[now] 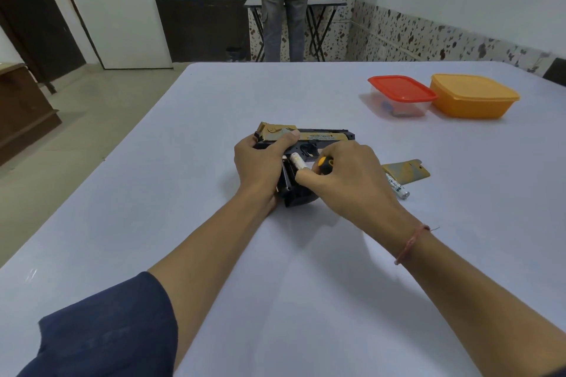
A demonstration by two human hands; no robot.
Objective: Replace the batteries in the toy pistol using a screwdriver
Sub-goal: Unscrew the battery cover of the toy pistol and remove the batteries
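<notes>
A gold and black toy pistol (324,136) lies on its side on the white table (306,254), grip toward me with the battery bay open. My left hand (260,162) grips the rear of the pistol, thumb on the slide. A white battery (297,162) sits tilted in the open bay. My right hand (346,174) holds a yellow and black screwdriver (325,163) in its curled fingers, and its thumb touches the battery's near end. The gold battery cover (405,171) lies to the right, with loose batteries (397,186) beside it.
A clear box with a red lid (401,95) and an orange lidded box (473,96) stand at the far right of the table. A person (283,3) stands at a folding table beyond the far edge. A door is at the back left.
</notes>
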